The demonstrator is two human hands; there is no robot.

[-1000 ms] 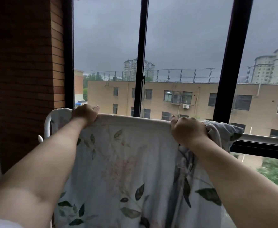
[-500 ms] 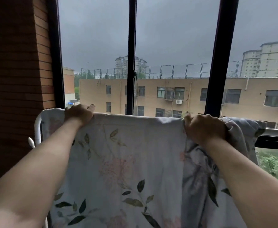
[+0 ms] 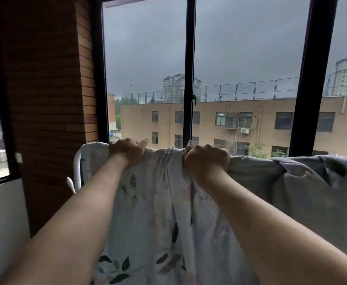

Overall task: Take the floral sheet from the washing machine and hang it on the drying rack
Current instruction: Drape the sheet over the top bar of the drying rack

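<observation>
The floral sheet (image 3: 154,212), pale with green leaves and faint pink flowers, hangs over the top bar of the white drying rack (image 3: 77,169). Only the rack's curved left end shows; the sheet hides the rest. My left hand (image 3: 126,151) grips the sheet's top fold near the rack's left end. My right hand (image 3: 206,162) grips a bunched part of the fold close beside it. To the right the sheet lies in thick grey folds (image 3: 304,182) along the bar.
A brick pillar (image 3: 45,112) stands at the left, close to the rack's end. Black window frames (image 3: 189,79) run right behind the rack. A white wall (image 3: 2,223) lies at the lower left.
My right hand has slid left along the top bar, gathering the sheet into wrinkles between my hands. More of the sheet now lies spread to the right. The view has shifted right.
</observation>
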